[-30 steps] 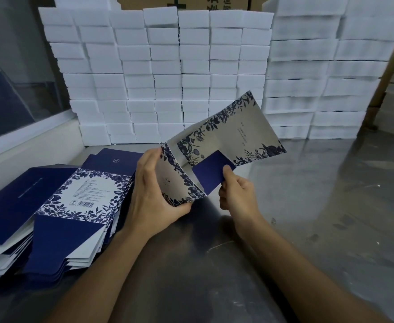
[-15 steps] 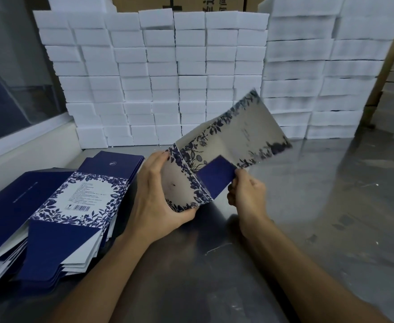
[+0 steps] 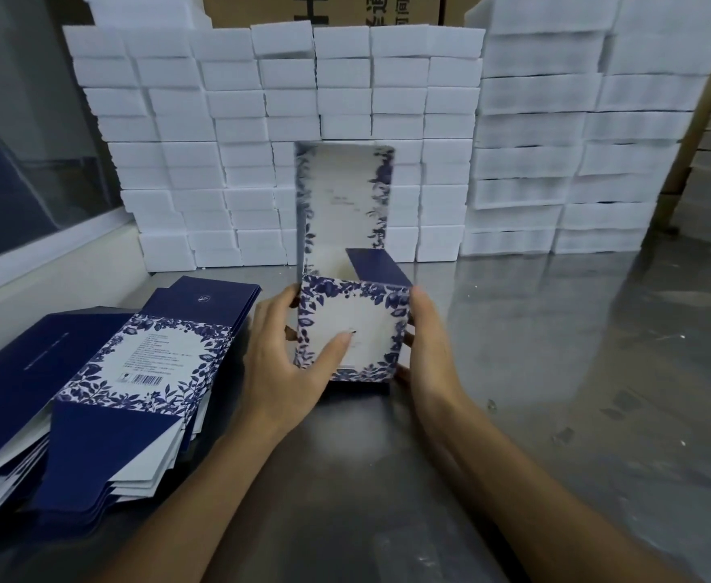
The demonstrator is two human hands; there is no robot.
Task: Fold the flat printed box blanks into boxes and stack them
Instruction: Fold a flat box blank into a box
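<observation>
Both hands grip one half-formed box (blue floral border, white centre, lid flap upright): left hand thumb on its front, right hand fingers curled behind

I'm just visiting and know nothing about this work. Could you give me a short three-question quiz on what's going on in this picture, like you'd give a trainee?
1. True or false: the box being folded has its long flap closed down.
2. Where does the pile of flat blanks lie relative to the hands?
A. to the left of the left hand
B. to the right of the right hand
C. on top of the white blocks
3. Fill in: the left hand's thumb presses on the box's ____ face.

Key
1. False; the flap stands upright.
2. A
3. Near, flower-printed.
</observation>
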